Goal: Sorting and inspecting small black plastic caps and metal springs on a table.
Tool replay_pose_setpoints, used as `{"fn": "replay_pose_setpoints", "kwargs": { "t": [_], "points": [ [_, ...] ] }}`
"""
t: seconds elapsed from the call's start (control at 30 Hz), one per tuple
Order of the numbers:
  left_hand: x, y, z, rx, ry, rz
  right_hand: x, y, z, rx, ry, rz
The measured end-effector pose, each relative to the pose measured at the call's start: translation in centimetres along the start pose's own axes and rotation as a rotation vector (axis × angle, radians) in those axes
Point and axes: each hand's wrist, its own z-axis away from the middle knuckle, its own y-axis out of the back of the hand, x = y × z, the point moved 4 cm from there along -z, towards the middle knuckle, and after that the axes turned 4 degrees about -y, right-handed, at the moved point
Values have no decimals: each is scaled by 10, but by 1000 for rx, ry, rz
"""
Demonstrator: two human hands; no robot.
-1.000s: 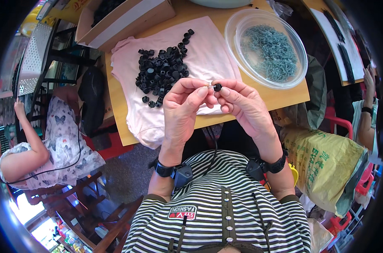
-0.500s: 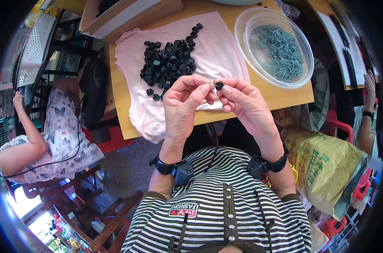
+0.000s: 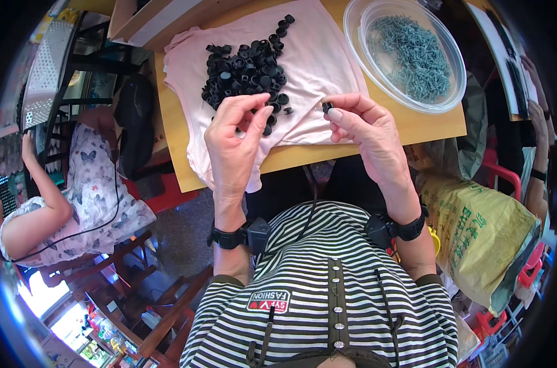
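My right hand (image 3: 361,126) pinches a small black plastic cap (image 3: 327,107) between thumb and fingers over the near right part of a pink cloth. A tiny pale tip sticks out at its left side, too small to make out. My left hand (image 3: 235,132) is at the near edge of a pile of black plastic caps (image 3: 241,73). Its thumb and forefinger tips are apart, and nothing shows between them. Some caps lie partly hidden behind this hand. One small black piece (image 3: 288,111) rests alone on the pink cloth (image 3: 315,55) between my hands.
Right of the cloth, a round clear plastic tub (image 3: 356,46) holds many grey screws (image 3: 413,58). A cardboard box (image 3: 168,24) stands at the back left of the wooden table (image 3: 435,126). A yellow woven sack (image 3: 475,227) sits at the right. Other people's arms show at both sides.
My hands have come apart. The left has moved left to the pile, and the right keeps the black cap. A small black piece now shows on the cloth between them.
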Motion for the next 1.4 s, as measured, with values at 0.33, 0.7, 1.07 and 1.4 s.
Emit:
{"fn": "replay_pose_setpoints", "kwargs": {
  "t": [0.33,0.7,1.07,1.4],
  "points": [
    [3,-23,-14,-121,-289,-493,10,6,3,-18,3,17],
    [12,-29,-18,-67,-301,-463,8,-3,0,14,111,198],
    [14,-34,3,-143,7,575,-5,-16,9,-50,329,109],
    [16,-36,6,-151,113,755,-6,-9,11,-98,232,-19]
  ]
}}
